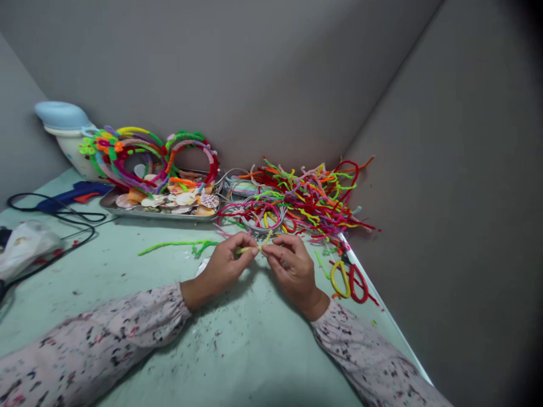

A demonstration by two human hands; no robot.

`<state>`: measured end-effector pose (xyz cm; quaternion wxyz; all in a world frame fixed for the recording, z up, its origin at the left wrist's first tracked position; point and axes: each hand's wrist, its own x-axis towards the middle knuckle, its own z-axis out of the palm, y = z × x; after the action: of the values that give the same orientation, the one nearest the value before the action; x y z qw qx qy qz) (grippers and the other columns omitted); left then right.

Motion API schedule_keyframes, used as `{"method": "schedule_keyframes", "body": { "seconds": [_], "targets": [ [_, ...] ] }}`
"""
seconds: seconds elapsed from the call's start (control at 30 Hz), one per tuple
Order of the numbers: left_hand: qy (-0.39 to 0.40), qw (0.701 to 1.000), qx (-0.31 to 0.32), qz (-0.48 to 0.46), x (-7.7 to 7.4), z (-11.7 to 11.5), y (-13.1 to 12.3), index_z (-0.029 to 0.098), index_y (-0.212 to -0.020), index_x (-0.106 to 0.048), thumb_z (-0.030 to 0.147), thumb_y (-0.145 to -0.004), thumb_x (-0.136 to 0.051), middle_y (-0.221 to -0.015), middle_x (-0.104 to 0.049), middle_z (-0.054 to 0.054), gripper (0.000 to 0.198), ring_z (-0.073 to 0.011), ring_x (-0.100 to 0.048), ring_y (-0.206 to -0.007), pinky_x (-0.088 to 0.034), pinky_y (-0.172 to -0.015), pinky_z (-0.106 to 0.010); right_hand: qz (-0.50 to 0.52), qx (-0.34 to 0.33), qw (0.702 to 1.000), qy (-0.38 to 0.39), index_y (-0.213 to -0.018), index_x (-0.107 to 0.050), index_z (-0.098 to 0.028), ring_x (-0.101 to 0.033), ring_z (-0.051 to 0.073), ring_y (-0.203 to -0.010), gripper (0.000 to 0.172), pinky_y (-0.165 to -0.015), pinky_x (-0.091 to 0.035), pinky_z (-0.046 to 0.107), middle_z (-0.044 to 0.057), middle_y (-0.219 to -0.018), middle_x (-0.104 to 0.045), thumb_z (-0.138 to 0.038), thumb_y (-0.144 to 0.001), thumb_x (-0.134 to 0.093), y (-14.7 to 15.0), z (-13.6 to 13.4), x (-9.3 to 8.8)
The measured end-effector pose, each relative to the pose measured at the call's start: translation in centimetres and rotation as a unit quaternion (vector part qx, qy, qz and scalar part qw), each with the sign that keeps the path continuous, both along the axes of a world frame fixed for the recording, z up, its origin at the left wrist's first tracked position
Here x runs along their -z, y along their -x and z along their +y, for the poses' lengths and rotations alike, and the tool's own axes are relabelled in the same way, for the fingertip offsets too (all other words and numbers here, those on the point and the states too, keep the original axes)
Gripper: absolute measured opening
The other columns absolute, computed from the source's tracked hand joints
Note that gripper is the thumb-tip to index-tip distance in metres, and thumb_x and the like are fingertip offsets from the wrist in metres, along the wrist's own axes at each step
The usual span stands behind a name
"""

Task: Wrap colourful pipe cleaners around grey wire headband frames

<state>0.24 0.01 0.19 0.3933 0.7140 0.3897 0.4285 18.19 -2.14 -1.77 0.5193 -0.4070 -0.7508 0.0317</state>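
While your left hand (229, 263) and right hand (292, 271) pinch the pale yellow pipe cleaner (268, 237) above the desk (254, 333), you appear to be shaping it, and the next move likely calls for steady fingertip control.

The yellow stem (268, 238) is covered in matt, soft-looking fuzz, and the same rough nap is seen on the heaped stems (311, 195) and the wrapped hoops (171, 162). The tray (163, 216) is made of metal, its rim dully shiny. Smooth plastic is suggested by the glue gun (63, 198), the blue lid (63, 115) and the looped scissor handles (347, 277). The sleeves (144, 321) are made of gathered, matt cloth. The tabletop (258, 339) is finished matt and flecked with specks.
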Motion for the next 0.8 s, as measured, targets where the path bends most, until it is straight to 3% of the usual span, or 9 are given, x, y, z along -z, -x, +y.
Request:
{"method": "schedule_keyframes", "body": {
  "seconds": [0.8],
  "targets": [
    [-0.004, 1.000, 0.004, -0.003, 0.27, 0.01, 0.01, 0.016, -0.086, -0.058, 0.026, -0.088, -0.054, -0.081, -0.059, -0.001, 0.011, -0.0135, -0.055, -0.078, -0.043, -0.072, -0.026, -0.047, 0.026, 0.999, -0.002, -0.104, -0.065, -0.023, -0.062, 0.017, -0.089, 0.020, -0.075, -0.056, 0.031, 0.007, -0.098, -0.060, -0.017, -0.087, -0.059, 0.22, -0.06, -0.20]
  ]
}}
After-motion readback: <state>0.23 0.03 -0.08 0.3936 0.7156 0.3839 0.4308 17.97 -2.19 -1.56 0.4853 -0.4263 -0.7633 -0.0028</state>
